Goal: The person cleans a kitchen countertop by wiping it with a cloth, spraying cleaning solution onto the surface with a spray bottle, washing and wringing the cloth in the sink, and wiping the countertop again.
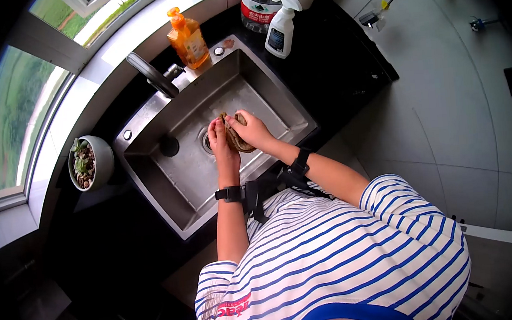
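Note:
Over the steel sink [187, 108], both hands hold a brownish, crumpled cloth-like item [239, 138]. My left hand [220, 140] grips its left side, fingers pointing up toward the faucet. My right hand [253, 130] is wrapped round the upper right part, with the thumb near the left fingers. The item's lower part hangs between the two palms. Just left of my left hand the drain [207, 141] partly shows, and farther left a round dark piece [169, 146] lies on the sink floor.
The faucet [154, 76] rises at the sink's back edge, beside an orange pump bottle [188, 39]. A white spray bottle [281, 28] and a large clear jug [259, 6] stand at the back right. A potted succulent [92, 162] sits left of the sink.

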Available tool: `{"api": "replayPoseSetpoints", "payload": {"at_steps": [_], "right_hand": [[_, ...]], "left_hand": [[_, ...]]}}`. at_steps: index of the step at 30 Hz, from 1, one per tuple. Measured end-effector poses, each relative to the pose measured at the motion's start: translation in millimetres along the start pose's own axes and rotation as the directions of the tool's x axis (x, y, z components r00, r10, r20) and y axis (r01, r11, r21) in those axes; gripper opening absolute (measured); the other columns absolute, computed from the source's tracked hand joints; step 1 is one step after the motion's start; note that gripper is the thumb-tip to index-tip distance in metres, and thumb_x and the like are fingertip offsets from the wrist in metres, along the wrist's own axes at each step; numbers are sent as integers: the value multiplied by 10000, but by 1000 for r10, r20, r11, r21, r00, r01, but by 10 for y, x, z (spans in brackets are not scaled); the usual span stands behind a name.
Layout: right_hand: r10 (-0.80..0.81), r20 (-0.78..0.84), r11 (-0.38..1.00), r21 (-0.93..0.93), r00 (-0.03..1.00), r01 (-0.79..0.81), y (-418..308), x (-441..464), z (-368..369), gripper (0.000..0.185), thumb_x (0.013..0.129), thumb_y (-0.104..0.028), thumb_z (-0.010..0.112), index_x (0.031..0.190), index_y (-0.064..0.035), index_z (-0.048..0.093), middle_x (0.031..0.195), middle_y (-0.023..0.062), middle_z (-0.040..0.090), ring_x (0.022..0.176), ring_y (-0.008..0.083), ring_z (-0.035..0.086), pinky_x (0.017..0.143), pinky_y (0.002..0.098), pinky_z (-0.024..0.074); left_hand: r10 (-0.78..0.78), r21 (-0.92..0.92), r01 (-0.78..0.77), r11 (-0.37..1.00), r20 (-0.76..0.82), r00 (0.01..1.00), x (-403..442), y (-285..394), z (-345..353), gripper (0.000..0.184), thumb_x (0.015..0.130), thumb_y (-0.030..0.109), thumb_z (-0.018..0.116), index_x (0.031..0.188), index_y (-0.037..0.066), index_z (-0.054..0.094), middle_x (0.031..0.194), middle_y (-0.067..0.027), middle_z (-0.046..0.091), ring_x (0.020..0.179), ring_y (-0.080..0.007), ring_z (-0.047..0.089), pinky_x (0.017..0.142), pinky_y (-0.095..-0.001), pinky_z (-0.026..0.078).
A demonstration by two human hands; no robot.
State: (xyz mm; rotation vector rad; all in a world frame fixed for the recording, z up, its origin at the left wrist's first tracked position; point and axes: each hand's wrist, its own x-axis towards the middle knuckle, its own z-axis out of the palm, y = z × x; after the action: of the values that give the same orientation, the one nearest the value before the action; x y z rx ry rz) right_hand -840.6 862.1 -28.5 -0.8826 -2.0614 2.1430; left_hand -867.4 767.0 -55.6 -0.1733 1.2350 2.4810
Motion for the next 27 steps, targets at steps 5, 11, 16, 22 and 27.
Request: {"api": "replayPoseSetpoints", "payload": {"at_steps": [5,11,16,22,27], "right_hand": [[-449,126,777,-435,885,456,-1,-19,-76,355,925,-382,502,793,-62,582,666,192,602,639,422,581,580,474,470],[-610,458,399,-528,647,749,27,97,-178,269,885,-295,535,763,-66,606,632,170,605,612,355,618,547,439,493],[-649,616,215,-415,447,884,31,267,-202,239,843,-290,565,731,-80,587,591,142,593,548,337,604,513,431,490],[-643,730,15,-292,233,956,-174,294,-178,226,785,-283,603,659,-111,528,550,70,566,536,294,595,480,394,476],[-718,694,-146,-213,45,966,-139,-13,118,245,759,-251,648,610,-126,499,534,10,510,506,204,544,484,332,464]], "left_hand": [[-56,173,62,983,-40,998,29,43,73,254,987,270,490,955,37,584,916,-6,585,850,-77,543,757,-238,448],[-193,104,194,975,-17,981,101,-173,-272,245,981,294,494,900,86,594,864,-1,601,777,-96,561,685,-264,455],[-382,10,383,924,-46,923,128,-225,-280,287,981,344,459,935,95,596,912,-35,634,778,-153,615,682,-320,505],[-493,-287,484,827,43,869,71,-237,-219,346,979,375,393,1014,83,575,952,-72,641,854,-223,631,732,-415,539],[-495,-510,500,700,157,854,61,-327,-278,296,902,352,466,964,87,584,940,-95,639,860,-246,638,751,-448,542]]}}
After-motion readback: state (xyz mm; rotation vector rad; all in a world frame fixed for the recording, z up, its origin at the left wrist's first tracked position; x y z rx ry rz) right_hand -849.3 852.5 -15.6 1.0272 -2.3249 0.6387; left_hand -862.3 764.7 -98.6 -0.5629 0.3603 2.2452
